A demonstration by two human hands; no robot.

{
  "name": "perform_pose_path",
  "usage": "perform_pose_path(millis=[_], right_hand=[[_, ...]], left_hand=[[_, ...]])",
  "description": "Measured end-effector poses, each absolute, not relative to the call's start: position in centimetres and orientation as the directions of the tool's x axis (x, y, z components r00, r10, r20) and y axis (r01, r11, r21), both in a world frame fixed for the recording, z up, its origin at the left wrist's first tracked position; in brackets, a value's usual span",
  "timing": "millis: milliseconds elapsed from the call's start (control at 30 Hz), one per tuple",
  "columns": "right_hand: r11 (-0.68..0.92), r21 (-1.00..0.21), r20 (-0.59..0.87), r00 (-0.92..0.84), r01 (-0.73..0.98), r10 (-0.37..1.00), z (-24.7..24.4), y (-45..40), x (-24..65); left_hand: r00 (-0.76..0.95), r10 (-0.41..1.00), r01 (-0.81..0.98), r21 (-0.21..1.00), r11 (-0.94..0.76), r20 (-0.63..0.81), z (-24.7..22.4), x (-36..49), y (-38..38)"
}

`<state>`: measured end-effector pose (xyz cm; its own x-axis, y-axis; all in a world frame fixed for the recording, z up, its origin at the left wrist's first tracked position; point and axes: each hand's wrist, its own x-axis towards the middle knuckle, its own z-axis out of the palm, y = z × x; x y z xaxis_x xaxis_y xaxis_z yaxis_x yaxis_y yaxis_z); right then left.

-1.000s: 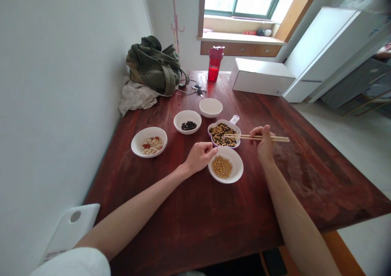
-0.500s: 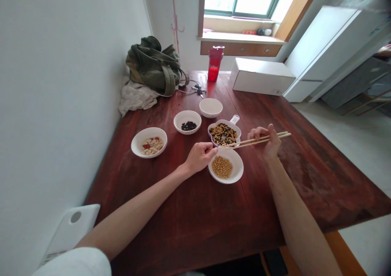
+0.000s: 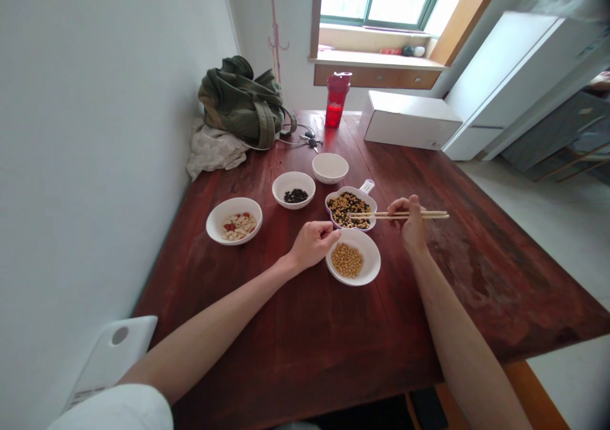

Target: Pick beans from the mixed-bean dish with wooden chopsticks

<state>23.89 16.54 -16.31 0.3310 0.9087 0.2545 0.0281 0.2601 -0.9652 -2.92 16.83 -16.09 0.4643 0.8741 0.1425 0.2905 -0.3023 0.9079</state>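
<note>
My right hand (image 3: 410, 221) holds a pair of wooden chopsticks (image 3: 400, 215) level, their tips over the mixed beans (image 3: 344, 209) in a white lobed dish (image 3: 332, 219). Nothing shows between the tips. My left hand (image 3: 313, 244) rests curled on the table, next to a white bowl (image 3: 376, 258) of soybeans (image 3: 347, 260). Farther left lie a bowl (image 3: 217, 225) of nuts and red pieces and a bowl (image 3: 293, 204) of black beans. A white bowl (image 3: 330, 168) stands behind them.
All of this stands on a dark red wooden table (image 3: 476, 271) against a wall. At its far end are a green bag (image 3: 238, 103), a crumpled cloth (image 3: 214, 154), keys (image 3: 311, 141), a red bottle (image 3: 337, 100) and a white box (image 3: 407, 122).
The chopsticks have swung from a slant back to level, with the tips again over the mixed beans. My left hand has not moved.
</note>
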Motion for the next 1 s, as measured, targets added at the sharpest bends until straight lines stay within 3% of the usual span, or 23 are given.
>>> perform_pose_path(millis=[833,1000], right_hand=[[0.277,-0.952,0.307,0.354,0.135,0.883,-15.87,16.32,23.28],[0.286,-0.955,0.294,0.392,0.080,0.872,-15.92,16.46,23.34]], left_hand=[[0.467,0.873,0.301,0.904,-0.305,0.139,-16.21,-2.96,16.91],[0.463,0.876,0.303,0.903,-0.304,0.139,-16.22,-2.96,16.85]])
